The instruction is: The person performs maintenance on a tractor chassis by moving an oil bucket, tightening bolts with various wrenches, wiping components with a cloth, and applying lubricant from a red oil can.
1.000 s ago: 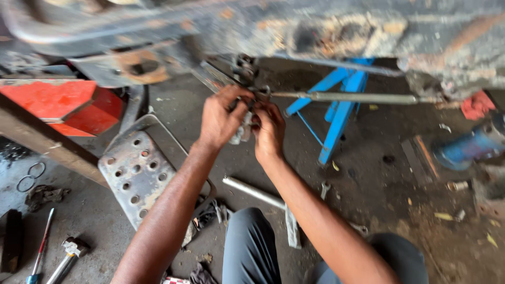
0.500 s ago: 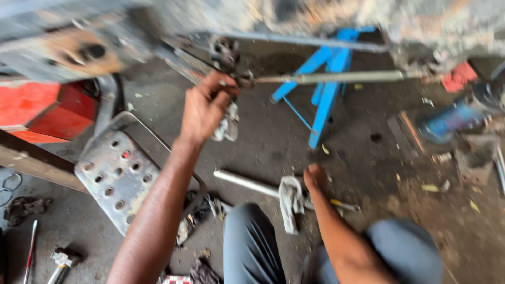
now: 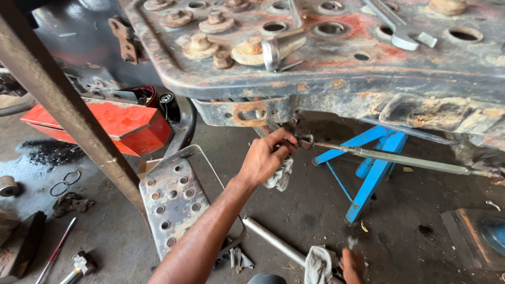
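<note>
The left hand [image 3: 265,160] is pinching the end fitting of the long grey threaded steel rod [image 3: 392,158] under the rusty plate, a grubby white rag [image 3: 279,176] tucked beneath, while the right hand [image 3: 353,264] is resting low by another cloth, its grip unclear.

Left hand [image 3: 263,160] bare, no glove, ring or watch, forearm bare and sleeveless to the frame edge, right hand [image 3: 352,265] bare too, grey trousers at the bottom edge
</note>
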